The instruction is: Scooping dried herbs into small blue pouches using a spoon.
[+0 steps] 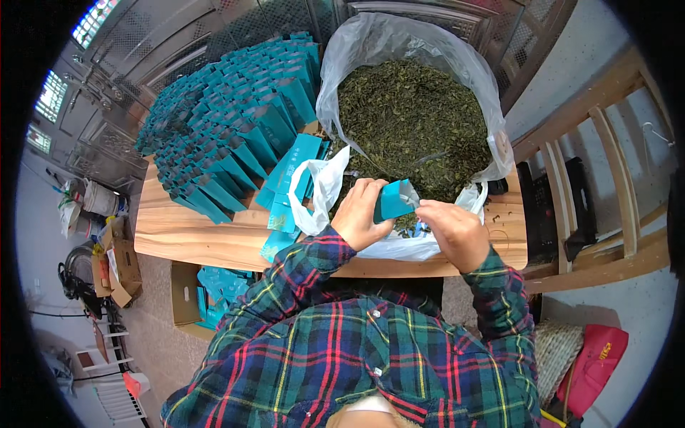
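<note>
My left hand (361, 214) grips a small teal pouch (393, 202) from its left side. The pouch is tilted, with its mouth facing right and a silvery lining showing inside. Curled at the right edge of that mouth, my right hand (455, 230) has its fingertips on the rim; its thumb is mostly hidden. Just beyond both hands, a large clear plastic bag (495, 152) stands open, full of dark green dried leaves (412, 123) that look like tea. A white plastic bag (327, 190) lies crumpled beside my left wrist.
Rows of upright teal pouches (241, 123) crowd the table's left side. Flat teal pouches (289, 171) lie near the wooden table's (198, 241) middle. Below stands a cardboard box (184, 299) holding more teal packaging (222, 286). A wooden frame (615, 176) leans at the right wall.
</note>
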{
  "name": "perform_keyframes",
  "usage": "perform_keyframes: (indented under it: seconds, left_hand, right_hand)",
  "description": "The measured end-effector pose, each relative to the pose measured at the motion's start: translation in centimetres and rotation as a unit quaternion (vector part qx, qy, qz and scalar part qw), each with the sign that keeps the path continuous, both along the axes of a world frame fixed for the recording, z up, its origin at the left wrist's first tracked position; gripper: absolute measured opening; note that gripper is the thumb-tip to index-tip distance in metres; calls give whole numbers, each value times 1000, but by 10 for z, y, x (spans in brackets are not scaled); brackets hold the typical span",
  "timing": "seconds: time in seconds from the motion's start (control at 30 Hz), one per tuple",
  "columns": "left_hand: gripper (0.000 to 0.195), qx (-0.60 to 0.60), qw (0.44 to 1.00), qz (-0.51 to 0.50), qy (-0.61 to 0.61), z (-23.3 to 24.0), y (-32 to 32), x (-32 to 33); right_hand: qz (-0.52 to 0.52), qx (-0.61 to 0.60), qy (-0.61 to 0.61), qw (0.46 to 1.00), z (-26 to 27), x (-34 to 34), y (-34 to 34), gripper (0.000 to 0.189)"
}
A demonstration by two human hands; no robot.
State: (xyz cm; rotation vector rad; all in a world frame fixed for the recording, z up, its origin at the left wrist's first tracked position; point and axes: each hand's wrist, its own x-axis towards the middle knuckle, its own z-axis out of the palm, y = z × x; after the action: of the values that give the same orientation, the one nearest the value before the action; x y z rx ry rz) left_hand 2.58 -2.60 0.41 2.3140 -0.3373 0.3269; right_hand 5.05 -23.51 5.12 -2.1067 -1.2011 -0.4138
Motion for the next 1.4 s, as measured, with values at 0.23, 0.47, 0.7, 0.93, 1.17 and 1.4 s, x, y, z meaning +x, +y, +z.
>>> perform_keyframes:
  seconds: [0.23,0.47,0.7,0.93,1.17,1.4]
  left_hand:
    - [53,-48,998,25,-19,3,6,-1]
    - [54,-75,996,36,-31,9,22,-3]
    - [61,-135,990,43,-13,18,26,-5]
    - [60,-160,987,26,-13,14,33,-5]
    - [58,-173,985,13,-1,14,37,0]
    - [57,-160,987,2,-2,9,30,4]
  right_hand:
    - [-9,62,4,998,10,5,-5,20]
    - [-97,160,323,928,11,71,-5,17]
    - [-74,220,549,803,-48,168,87,23]
    - [-123,285,506,805,-60,195,125,25]
    - [-165,278,402,857,-45,204,101,23]
    - [-189,234,238,924,-54,200,107,19]
